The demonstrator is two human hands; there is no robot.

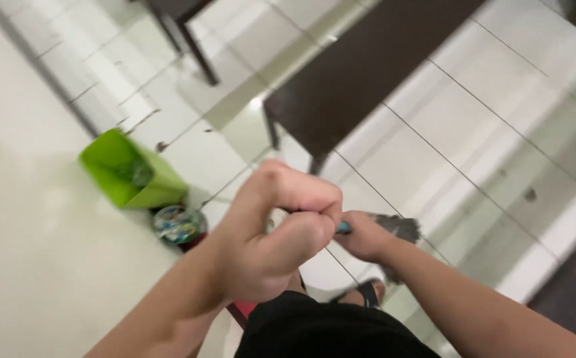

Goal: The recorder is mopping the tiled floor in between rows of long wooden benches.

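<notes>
My left hand (278, 232) is clenched into a fist close to the camera, around what seems to be the top of a handle, though the handle is hidden there. Just beyond it my right hand (365, 237) grips a thin teal handle (344, 227). A blurred grey mop or broom head (401, 229) shows past the right hand, down near the white tiled floor (473, 132). Below the hands are my black shorts (314, 331) and a foot in a dark sandal (367, 292).
A lime-green bin (129, 169) stands on the floor by the pale wall (16, 219) at left, with a round colourful object (178, 224) beside it. A dark wooden table (367, 66) stands ahead, and another dark furniture leg (198, 53) farther back.
</notes>
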